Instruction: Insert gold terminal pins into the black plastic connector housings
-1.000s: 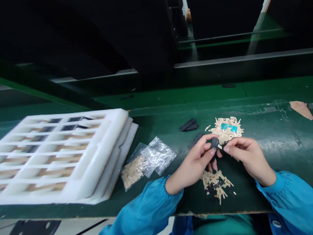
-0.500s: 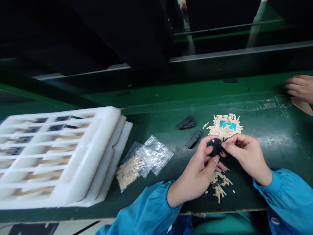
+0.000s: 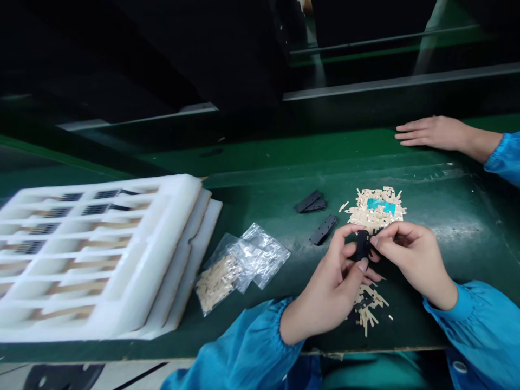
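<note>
My left hand [image 3: 331, 292] is closed round a small black rectangular plastic part [image 3: 363, 244], holding it upright between thumb and fingers. At the part's upper right edge, my right hand [image 3: 418, 260] pinches with thumb and forefinger; whatever is between those fingertips is too small to make out. Just beyond the hands lies a heap of flat cream-coloured pieces [image 3: 376, 216] with a torn blue scrap [image 3: 381, 206] on top. Below them is a smaller pile of cream and dark pieces [image 3: 368, 311], partly hidden by my left hand.
Left of my hands lie several black plastic parts [image 3: 323, 230] and clear plastic bags [image 3: 264, 257], one with cream pieces [image 3: 217, 281] inside. Stacked white foam trays [image 3: 162, 244] fill the left side. A co-worker's hand [image 3: 436, 132] rests flat at the far right.
The co-worker's hand has reached left along the far edge, where a black part lay; that part is no longer visible. My hands stay almost in place at the black plastic part.
</note>
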A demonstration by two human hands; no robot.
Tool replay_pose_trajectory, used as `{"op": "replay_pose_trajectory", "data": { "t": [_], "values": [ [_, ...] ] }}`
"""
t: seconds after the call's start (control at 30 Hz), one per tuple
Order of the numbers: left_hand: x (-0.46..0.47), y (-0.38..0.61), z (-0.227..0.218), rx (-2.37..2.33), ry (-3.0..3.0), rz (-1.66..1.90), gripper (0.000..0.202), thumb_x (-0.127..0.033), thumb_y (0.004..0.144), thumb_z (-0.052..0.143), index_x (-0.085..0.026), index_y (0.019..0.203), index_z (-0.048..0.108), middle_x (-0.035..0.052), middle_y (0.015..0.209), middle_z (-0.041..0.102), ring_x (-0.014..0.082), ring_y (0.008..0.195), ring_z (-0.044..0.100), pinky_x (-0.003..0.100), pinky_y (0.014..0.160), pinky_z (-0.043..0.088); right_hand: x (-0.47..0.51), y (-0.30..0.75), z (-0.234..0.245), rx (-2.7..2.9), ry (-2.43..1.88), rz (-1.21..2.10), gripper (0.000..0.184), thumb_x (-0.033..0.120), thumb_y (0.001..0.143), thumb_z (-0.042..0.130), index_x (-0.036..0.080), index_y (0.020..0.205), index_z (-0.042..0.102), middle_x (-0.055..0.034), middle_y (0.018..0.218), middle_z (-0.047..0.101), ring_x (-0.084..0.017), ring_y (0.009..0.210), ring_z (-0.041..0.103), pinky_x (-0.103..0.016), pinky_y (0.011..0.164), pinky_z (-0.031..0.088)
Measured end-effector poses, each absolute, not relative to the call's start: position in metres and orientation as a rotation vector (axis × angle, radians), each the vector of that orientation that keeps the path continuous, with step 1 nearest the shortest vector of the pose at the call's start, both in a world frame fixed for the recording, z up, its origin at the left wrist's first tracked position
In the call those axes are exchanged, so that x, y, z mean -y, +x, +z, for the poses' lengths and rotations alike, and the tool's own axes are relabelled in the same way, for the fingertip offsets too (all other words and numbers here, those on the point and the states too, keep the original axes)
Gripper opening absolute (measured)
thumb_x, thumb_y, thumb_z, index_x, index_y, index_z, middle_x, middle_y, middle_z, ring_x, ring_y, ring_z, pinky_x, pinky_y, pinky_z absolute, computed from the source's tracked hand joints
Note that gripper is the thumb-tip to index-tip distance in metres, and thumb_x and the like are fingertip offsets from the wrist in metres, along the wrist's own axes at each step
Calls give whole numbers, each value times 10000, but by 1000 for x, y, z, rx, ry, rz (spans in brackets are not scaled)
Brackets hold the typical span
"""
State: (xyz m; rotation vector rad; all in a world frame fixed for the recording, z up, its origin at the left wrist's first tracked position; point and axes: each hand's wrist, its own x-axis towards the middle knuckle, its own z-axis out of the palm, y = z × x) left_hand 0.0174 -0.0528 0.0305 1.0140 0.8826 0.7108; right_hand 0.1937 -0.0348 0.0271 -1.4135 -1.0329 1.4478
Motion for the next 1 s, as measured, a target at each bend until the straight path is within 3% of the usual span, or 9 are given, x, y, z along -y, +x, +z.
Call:
{"op": "replay_pose_trajectory", "data": {
  "t": [1.0],
  "values": [
    [54,17,30,-886,1012,721,402,-146,1034,499,-296,1370,338,26,1081,643,135,846,746,226,754,596,33,191,29,980,-1403,1523,145,297,714,792,187,722,698,-4,559,666,-143,521,577,-278,523,422]
  ]
}}
